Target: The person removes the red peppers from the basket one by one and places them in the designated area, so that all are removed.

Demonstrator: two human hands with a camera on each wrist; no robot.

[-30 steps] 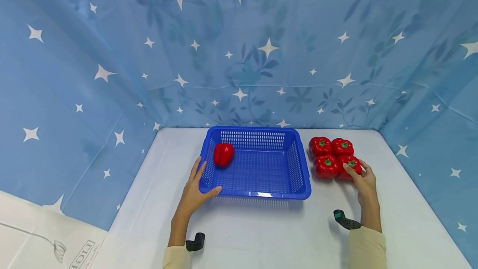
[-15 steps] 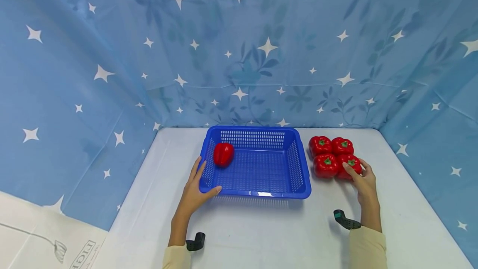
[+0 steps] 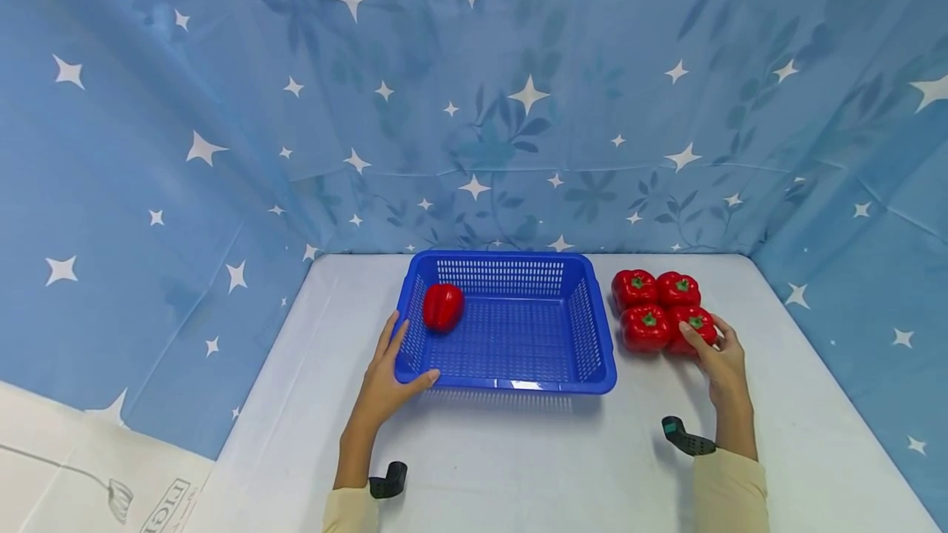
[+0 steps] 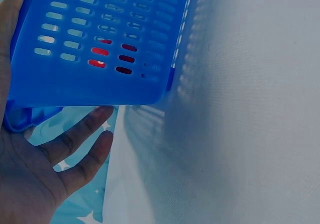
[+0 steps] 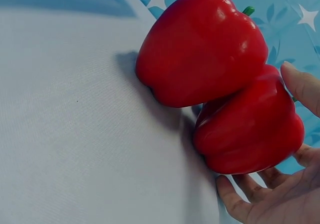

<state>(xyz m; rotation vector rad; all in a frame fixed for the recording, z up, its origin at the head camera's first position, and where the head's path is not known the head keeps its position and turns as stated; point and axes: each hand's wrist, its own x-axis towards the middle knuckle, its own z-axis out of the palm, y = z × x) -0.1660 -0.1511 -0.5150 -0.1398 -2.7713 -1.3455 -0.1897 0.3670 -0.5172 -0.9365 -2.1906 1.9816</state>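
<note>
Around the front-left corner of a blue plastic basket (image 3: 504, 387) lies my left hand (image 3: 385, 385), fingers spread and fairly straight. Its thumb touches the front rim and its fingers run along the left side; in the left wrist view two fingers (image 4: 82, 169) stretch out past the basket's corner. Inside the basket at the left lies a red bell pepper (image 3: 443, 308) on its side. My right hand (image 3: 726, 364) holds the front-right bell pepper (image 3: 692, 337) of a tight cluster, thumb on top near the green stem, fingers curved round the right side. That pepper touches its left neighbour (image 5: 200, 49).
The other red bell peppers stand upright right of the basket: one front left (image 3: 646, 330), two behind, left (image 3: 634, 290) and right (image 3: 678, 290). All stand on a white-covered table (image 3: 511, 467). Blue star-patterned curtains (image 3: 474, 105) enclose the back and sides.
</note>
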